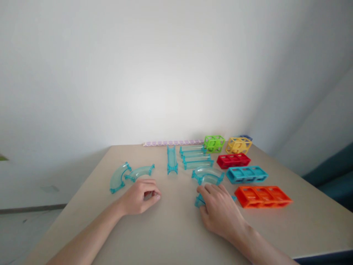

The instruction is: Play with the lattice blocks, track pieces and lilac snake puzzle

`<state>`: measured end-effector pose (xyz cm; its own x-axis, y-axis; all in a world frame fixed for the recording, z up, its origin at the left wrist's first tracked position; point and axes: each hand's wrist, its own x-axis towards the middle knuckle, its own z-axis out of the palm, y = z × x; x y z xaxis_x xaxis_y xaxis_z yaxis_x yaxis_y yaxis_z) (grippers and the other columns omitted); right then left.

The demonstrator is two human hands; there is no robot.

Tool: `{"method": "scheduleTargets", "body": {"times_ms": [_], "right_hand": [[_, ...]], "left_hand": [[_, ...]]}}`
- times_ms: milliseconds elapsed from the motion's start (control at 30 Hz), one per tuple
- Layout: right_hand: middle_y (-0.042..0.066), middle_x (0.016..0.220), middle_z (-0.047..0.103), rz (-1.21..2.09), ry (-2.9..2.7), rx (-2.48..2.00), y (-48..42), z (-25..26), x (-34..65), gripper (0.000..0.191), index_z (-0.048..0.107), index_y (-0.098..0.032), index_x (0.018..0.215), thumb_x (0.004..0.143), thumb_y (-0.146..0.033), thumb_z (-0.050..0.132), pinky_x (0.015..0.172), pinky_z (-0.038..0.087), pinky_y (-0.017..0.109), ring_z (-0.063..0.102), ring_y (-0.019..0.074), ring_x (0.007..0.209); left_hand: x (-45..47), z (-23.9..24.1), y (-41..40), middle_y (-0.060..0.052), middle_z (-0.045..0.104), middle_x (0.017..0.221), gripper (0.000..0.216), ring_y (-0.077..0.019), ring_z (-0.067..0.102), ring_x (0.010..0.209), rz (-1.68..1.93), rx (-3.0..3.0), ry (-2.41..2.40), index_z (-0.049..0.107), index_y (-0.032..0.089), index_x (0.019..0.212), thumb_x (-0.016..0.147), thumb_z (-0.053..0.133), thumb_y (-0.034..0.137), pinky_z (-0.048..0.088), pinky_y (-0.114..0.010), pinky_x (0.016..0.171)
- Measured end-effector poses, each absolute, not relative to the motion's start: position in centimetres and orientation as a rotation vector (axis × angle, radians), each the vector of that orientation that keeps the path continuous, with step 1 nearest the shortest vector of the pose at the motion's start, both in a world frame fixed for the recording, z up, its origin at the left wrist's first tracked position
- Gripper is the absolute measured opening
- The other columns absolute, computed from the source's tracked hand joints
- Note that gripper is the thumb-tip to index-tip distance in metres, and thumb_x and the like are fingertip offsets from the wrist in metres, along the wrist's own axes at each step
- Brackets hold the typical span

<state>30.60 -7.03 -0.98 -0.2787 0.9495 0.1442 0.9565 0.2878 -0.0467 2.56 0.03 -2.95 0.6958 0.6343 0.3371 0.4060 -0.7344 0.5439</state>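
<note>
My left hand [142,196] rests on the table with its fingers curled and thumb near the fingertips; nothing shows in it. Just beyond it lie two clear blue curved track pieces, one [141,171] by the knuckles and another [118,178] farther left. My right hand [219,206] is closed over a curved track piece [199,200], whose ends stick out on both sides while its middle is hidden under the fingers. Directly behind that hand are more curved track pieces [208,173], set close together.
Straight clear blue tracks lie at the back, one lengthwise [172,160] and several crosswise [198,164]. Along the right stand orange [263,197], blue [246,174] and red [233,161] frame blocks, with green [214,144] and yellow [238,145] ones behind. A patterned strip [173,142] runs along the wall.
</note>
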Motion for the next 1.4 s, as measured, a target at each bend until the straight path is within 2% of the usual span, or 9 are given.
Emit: {"method": "scheduleTargets", "body": {"times_ms": [233,333,400,633,833,967,1133,1300,1400], "right_hand": [[0.016,0.129,0.043,-0.107,-2.399,-1.321,-8.5,1.6,28.6,0.069,0.049,-0.015,0.128,0.059,-0.013,0.053,0.101,0.029,0.049,0.039,0.0335,0.117],[0.014,0.121,0.049,0.078,-2.502,-1.147,-8.1,1.5,24.5,0.053,0.053,-0.015,0.121,0.067,-0.015,0.051,0.094,0.039,0.043,0.046,0.0288,0.107],[0.016,0.121,0.05,0.146,-2.552,-1.123,-6.9,0.5,21.5,0.05,0.053,-0.013,0.12,0.07,-0.016,0.05,0.089,0.044,0.04,0.049,0.0278,0.103],[0.017,0.153,0.025,0.148,-2.4,-1.28,-2.9,-3.6,17.8,0.062,0.031,-0.014,0.145,0.086,-0.027,0.045,0.098,0.037,0.05,0.043,0.0327,0.119],[0.011,0.137,0.049,0.212,-2.399,-1.203,-2.7,-3.3,18.5,0.05,0.042,-0.019,0.139,0.092,-0.034,0.044,0.096,0.038,0.048,0.048,0.03,0.11],[0.01,0.114,0.06,0.265,-2.406,-1.168,-2.8,-2.6,18.3,0.036,0.06,-0.017,0.115,0.089,-0.042,0.054,0.096,0.041,0.042,0.052,0.0269,0.105],[0.014,0.11,0.06,0.272,-2.331,-1.534,-2.7,-2.3,18.0,0.04,0.06,-0.015,0.112,0.078,-0.03,0.072,0.09,0.048,0.041,0.058,0.028,0.102],[0.014,0.107,0.065,0.339,-2.283,-1.578,-2.6,-2.2,18.0,0.043,0.055,-0.013,0.12,0.079,-0.019,0.066,0.091,0.048,0.037,0.061,0.0274,0.105],[0.015,0.106,0.067,0.37,-2.192,-1.591,-2.5,-2.0,18.2,0.046,0.05,-0.012,0.126,0.08,-0.016,0.058,0.085,0.049,0.034,0.064,0.0263,0.099]], "left_hand": [[-0.2,-2.8,2.7,-0.007,0.062,0.083,0.02,-0.0176,0.056,0.073,1.604,2.172,1.631,0.068,0.017,0.09,0.086,0.05,0.025,0.044,-0.028,0.066],[-2.3,-3.5,4.5,-0.015,0.063,0.099,0.039,-0.031,0.055,0.103,1.242,2.054,2.326,0.066,0.014,0.111,0.077,0.057,0.029,0.041,-0.042,0.092],[-3.2,-4.0,5.3,-0.023,0.063,0.103,0.051,-0.0386,0.054,0.107,0.848,1.948,2.488,0.064,0.007,0.114,0.074,0.058,0.038,0.039,-0.048,0.093],[-2.4,-4.1,5.0,-0.012,0.07,0.104,0.03,-0.0275,0.063,0.099,0.599,2.085,1.988,0.068,0.019,0.099,0.073,0.062,0.032,0.044,-0.032,0.085],[-0.7,-3.6,3.8,-0.002,0.07,0.08,0.017,-0.0196,0.068,0.07,0.872,1.842,1.653,0.061,0.021,0.086,0.072,0.064,0.028,0.048,-0.028,0.066],[-0.3,-3.5,3.4,0.001,0.066,0.069,0.034,-0.0195,0.067,0.052,1.032,1.393,1.556,0.05,0.021,0.086,0.069,0.071,0.041,0.047,-0.026,0.048],[0.1,-3.3,3.4,0.003,0.06,0.057,0.042,-0.0176,0.064,0.05,1.189,1.169,1.402,0.051,0.017,0.077,0.062,0.078,0.046,0.049,-0.026,0.049],[0.0,-2.8,3.7,0.002,0.055,0.054,0.031,-0.0095,0.054,0.045,1.174,0.867,1.123,0.053,0.014,0.067,0.074,0.072,0.038,0.046,-0.022,0.047],[-0.2,-2.5,3.9,0.0,0.059,0.061,0.017,-0.0107,0.056,0.049,1.151,0.664,1.004,0.059,0.013,0.078,0.083,0.062,0.028,0.051,-0.026,0.052]]}}
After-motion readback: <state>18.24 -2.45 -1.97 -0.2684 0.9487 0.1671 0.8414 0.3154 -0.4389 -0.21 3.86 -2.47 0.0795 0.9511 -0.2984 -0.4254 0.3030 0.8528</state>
